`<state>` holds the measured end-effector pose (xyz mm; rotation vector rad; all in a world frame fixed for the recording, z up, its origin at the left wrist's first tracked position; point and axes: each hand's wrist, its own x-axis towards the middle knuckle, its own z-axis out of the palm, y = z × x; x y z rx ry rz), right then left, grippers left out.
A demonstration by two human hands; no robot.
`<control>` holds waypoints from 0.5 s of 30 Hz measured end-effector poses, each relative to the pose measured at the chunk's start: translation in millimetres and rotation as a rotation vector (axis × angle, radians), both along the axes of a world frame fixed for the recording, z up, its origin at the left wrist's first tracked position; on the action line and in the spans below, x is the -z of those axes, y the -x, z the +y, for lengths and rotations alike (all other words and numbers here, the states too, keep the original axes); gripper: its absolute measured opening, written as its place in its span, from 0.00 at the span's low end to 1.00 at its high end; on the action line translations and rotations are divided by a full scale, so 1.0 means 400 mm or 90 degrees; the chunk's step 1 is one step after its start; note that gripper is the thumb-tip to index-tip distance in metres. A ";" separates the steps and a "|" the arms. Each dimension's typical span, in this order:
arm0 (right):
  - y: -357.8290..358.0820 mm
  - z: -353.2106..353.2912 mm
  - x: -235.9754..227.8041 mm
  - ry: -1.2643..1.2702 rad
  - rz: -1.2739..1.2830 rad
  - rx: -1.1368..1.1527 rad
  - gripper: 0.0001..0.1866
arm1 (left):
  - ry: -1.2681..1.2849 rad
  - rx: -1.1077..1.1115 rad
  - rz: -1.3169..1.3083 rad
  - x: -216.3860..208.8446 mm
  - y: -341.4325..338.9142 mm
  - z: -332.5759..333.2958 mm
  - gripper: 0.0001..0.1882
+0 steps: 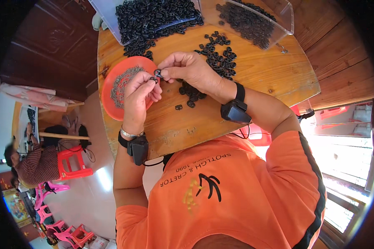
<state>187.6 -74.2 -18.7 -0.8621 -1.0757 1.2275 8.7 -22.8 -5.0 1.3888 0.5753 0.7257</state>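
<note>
Above the red plate's right edge, my two hands meet with fingertips nearly touching. My right hand (195, 71) pinches a small black plastic piece (158, 73) between thumb and forefinger. In my left hand (139, 89) a small dark piece (153, 79) sits between thumb and forefinger; its exact shape is too small to tell. Beneath and left of that hand, the red plate (108, 101) holds a heap of tiny grey metal parts (119, 89). Loose black plastic pieces with holes (222, 60) lie on the table around my right hand, some partly hidden under its wrist.
A clear bin (108, 20) full of black pieces stands at the far side of the wooden table (274, 74), spilling some out. Another clear tub (290, 20) with black pieces is to its right. At far left a person (35, 166) sits near a red stool (74, 163).
</note>
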 end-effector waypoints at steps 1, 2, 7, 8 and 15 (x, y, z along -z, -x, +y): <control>-0.004 -0.003 -0.009 0.004 -0.029 0.017 0.07 | 0.000 0.000 0.000 0.001 0.001 0.001 0.06; -0.006 -0.006 -0.019 0.004 -0.029 0.016 0.07 | -0.007 -0.018 0.015 0.005 0.003 0.003 0.06; -0.006 -0.009 -0.021 -0.013 -0.116 0.043 0.06 | -0.086 -0.072 0.100 0.001 -0.003 -0.008 0.06; -0.004 -0.008 -0.018 -0.013 -0.116 0.042 0.06 | -0.111 -0.069 0.112 0.001 -0.004 -0.008 0.06; 0.000 -0.007 -0.013 -0.072 -0.159 0.046 0.06 | -0.149 -0.083 0.136 -0.005 -0.005 -0.016 0.05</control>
